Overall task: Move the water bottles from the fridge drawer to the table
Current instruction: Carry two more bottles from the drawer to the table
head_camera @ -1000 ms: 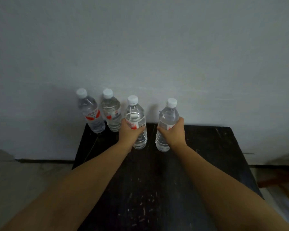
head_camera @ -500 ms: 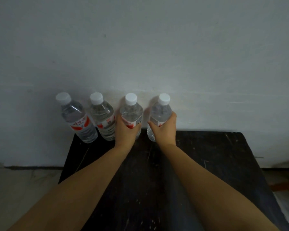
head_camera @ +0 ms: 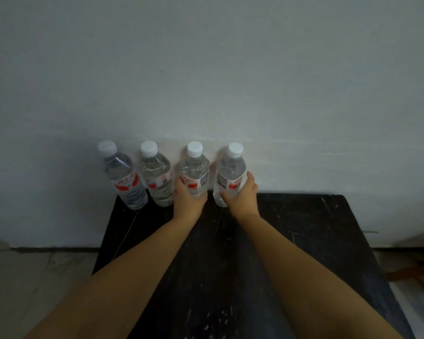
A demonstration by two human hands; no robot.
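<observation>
Four clear plastic water bottles with white screw caps and red-and-white labels stand upright in a row along the far edge of a dark, scratched wooden counter (head_camera: 304, 228), close against a pale grey wall (head_camera: 206, 69). The leftmost bottle (head_camera: 123, 177) stands at the counter's far left corner, and the second bottle (head_camera: 157, 179) stands just beside it; neither is touched by a hand.

The left hand (head_camera: 189, 200) wraps around the lower body of the third bottle (head_camera: 195, 170), fingers curled round its label, grasping it. The right hand (head_camera: 241, 196) grasps the fourth bottle (head_camera: 230, 172) in the same way, with the thumb on the bottle's left side and the fingers round its right side. Both grasped bottles appear to rest on the counter, though their bases are partly hidden behind the hands. Bare forearms reach forward from the bottom of the view across the counter.

The near part of the counter shows pale scuffs and flecks. To the left lies a light-coloured floor (head_camera: 34, 289), with a dark skirting line where it meets the wall. At the far right edge an orange-brown wooden piece (head_camera: 414, 272) shows beside the counter; what it belongs to is unclear.
</observation>
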